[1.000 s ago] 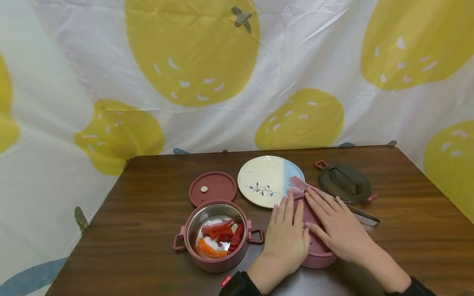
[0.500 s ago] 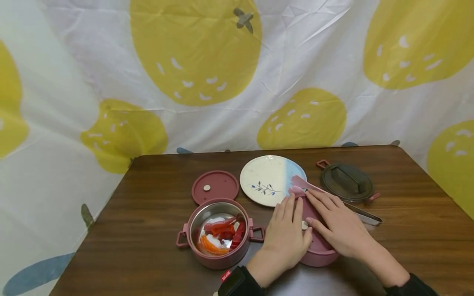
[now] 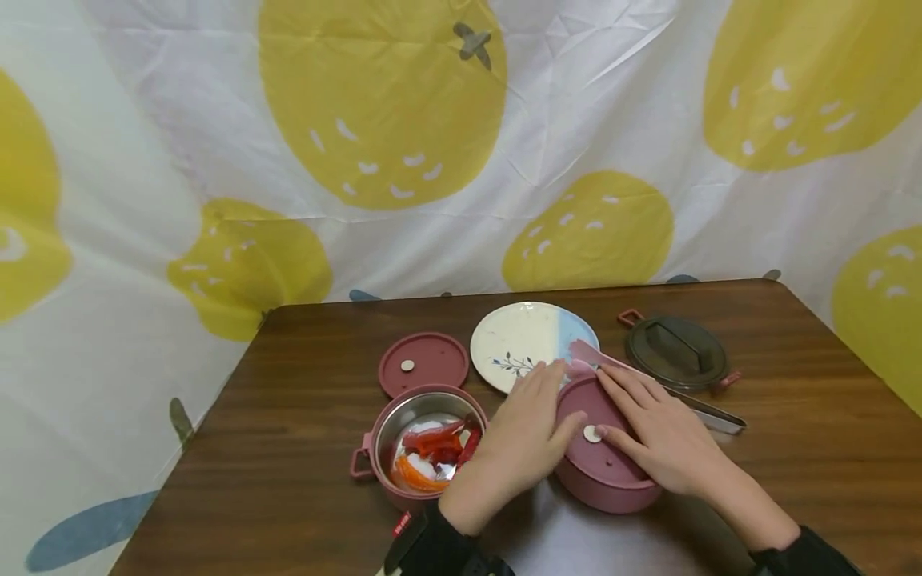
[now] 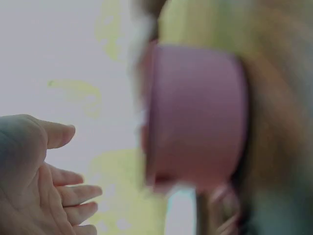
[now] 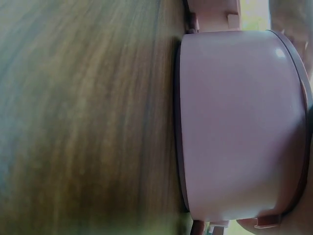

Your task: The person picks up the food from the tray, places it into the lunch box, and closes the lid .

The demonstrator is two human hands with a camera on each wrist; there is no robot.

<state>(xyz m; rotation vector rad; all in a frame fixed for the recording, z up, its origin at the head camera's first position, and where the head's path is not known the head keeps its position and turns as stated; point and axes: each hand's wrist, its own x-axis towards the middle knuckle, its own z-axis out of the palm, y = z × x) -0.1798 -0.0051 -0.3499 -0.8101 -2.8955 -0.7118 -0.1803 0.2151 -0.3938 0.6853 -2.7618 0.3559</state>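
Observation:
A round mauve pot (image 3: 612,498) with its lid (image 3: 592,396) on stands right of the table's middle. My right hand (image 3: 659,428) rests on the right side of the lid, fingers straight, thumb near a pale round knob. My left hand (image 3: 517,432) hovers left of that lid with fingers extended and holds nothing; in the left wrist view, the left hand (image 4: 39,181) is apart from the blurred pot (image 4: 195,117). Left of it stands an uncovered pot (image 3: 389,484) with red and orange pieces (image 3: 439,444) inside, partly hidden by my left forearm. The right wrist view shows the lidded pot's side (image 5: 239,127).
A mauve lid (image 3: 432,364) lies behind the uncovered pot. Beyond are a white-and-blue plate (image 3: 515,336) and a dark-lidded pan (image 3: 677,352). Pink-ended metal tongs (image 3: 709,414) lie behind the lidded pot. A patterned cloth (image 3: 432,256) hangs past the table's far edge.
My left hand has come off the lid and moved left, uncovering more of it. My right hand has stayed on the lid. The head view has shifted slightly.

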